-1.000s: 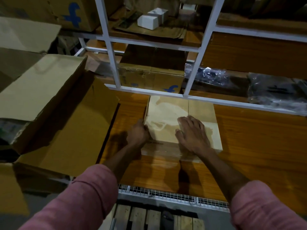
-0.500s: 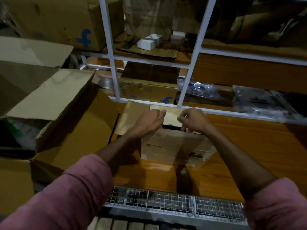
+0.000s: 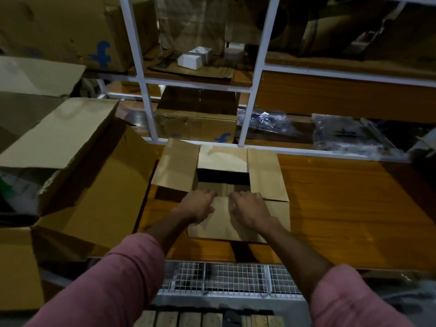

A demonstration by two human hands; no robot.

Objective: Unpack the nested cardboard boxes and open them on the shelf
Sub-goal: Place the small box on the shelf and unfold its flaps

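Shelf [image 3: 354,208]: orange wood board in a white metal frame [image 3: 252,74], with a wire mesh strip [image 3: 231,277] along its near edge.

Big box [image 3: 77,175]: large cardboard carton at the left of the shelf, lying tilted with flaps spread, just beside the box.

Box [image 3: 266,175]: small brown carton standing on the shelf, centre of view. Top is open — left, right and far flaps stand out, and a dark opening shows between them. The near flap is folded down toward the person.

Behind the frame: another carton [image 3: 198,123] with a blue mark, clear plastic bags [image 3: 339,133] to the right, and a white packet [image 3: 192,59] one level up.

Left hand [image 3: 197,205]: fingers curled over the near flap at the box's rim, gripping it (fingertips hidden inside).

Right hand [image 3: 249,208]: likewise curled over the same flap, gripping it — the two hands sit close together, not touching.

Both sleeves [image 3: 113,284] are pink.
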